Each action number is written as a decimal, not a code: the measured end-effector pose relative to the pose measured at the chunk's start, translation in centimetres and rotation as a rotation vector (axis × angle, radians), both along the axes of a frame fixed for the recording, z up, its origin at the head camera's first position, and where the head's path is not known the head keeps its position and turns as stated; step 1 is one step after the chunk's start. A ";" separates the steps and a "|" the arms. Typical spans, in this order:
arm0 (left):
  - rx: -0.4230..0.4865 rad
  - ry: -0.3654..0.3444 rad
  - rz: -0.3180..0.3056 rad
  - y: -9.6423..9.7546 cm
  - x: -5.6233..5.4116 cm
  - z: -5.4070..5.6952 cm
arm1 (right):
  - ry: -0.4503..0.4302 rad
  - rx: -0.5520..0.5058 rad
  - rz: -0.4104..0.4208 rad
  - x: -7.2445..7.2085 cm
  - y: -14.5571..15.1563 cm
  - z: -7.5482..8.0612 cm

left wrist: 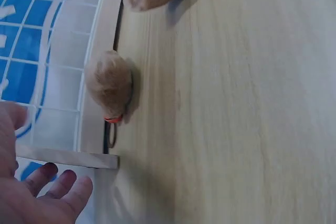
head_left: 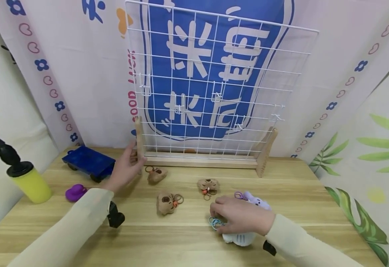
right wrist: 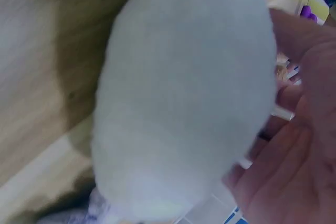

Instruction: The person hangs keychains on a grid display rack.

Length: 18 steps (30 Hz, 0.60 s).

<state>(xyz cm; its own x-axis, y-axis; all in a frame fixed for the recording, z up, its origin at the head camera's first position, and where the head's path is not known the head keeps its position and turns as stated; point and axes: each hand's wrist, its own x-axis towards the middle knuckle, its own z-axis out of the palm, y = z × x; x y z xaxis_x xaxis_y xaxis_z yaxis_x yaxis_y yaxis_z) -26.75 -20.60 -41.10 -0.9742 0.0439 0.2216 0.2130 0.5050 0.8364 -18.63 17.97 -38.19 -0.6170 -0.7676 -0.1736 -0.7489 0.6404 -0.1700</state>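
My left hand (head_left: 124, 167) is at the left wooden foot (head_left: 139, 139) of a white wire grid rack (head_left: 194, 89). In the left wrist view its thumb and extended fingers lie on either side of the foot. My right hand (head_left: 244, 215) bends over a white plush keychain (head_left: 241, 239), with the blue rings (head_left: 216, 223) between its thumb and fingers. The plush fills much of the right wrist view, hiding some fingertips. Beyond that hand lies a purple plush keychain (head_left: 256, 200). Brown plush keychains lie nearby: one by the rack (head_left: 156, 175), one in front (head_left: 166, 203), one right (head_left: 208, 184).
Small wire hooks (head_left: 216, 96) hang on the grid. On the left are a blue toy cart (head_left: 89, 161), a purple rubber duck (head_left: 76, 193) and a yellow hand pump (head_left: 31, 183). A printed curtain (head_left: 97, 74) hangs behind the wooden table (head_left: 141, 244).
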 end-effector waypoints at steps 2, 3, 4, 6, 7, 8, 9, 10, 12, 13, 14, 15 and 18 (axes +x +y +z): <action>0.008 -0.018 0.008 0.0 -0.6 -0.4 | 0.005 0.020 -0.009 0.0 -0.3 -0.2; 0.003 -0.031 0.014 0.1 -0.7 -0.6 | 0.002 0.023 -0.012 0.0 -0.4 -0.3; 0.006 -0.049 0.018 0.1 -0.9 -0.8 | -0.002 0.025 -0.014 0.0 -0.5 -0.4; 0.005 -0.083 0.027 0.2 -1.0 -1.2 | -0.013 0.023 -0.019 0.0 -0.6 -0.6; -0.007 -0.096 0.035 0.2 -1.0 -1.3 | -0.026 0.020 -0.023 0.0 -0.6 -0.6; -0.017 -0.108 0.044 0.3 -1.0 -1.4 | -0.036 0.016 -0.027 0.0 -0.6 -0.7; -0.032 -0.118 0.053 0.4 -1.0 -1.5 | -0.048 0.011 -0.034 0.0 -0.6 -0.7; -0.043 -0.124 0.058 0.5 -1.0 -1.5 | -0.058 0.004 -0.040 0.0 -0.5 -0.8; -0.070 -0.125 0.067 0.7 -0.9 -1.4 | -0.070 -0.011 -0.046 -0.2 -0.4 -0.8; -0.081 -0.124 0.071 0.7 -0.9 -1.4 | -0.080 -0.023 -0.048 -0.3 -0.3 -0.8; -0.088 -0.124 0.075 0.8 -0.9 -1.3 | -0.091 -0.039 -0.048 -0.5 -0.3 -0.8; -0.093 -0.124 0.077 0.8 -1.0 -1.3 | -0.106 -0.055 -0.051 -0.6 -0.2 -0.8; -0.103 -0.129 0.089 0.8 -1.1 -1.4 | -0.139 -0.113 -0.054 -0.9 0.2 -0.7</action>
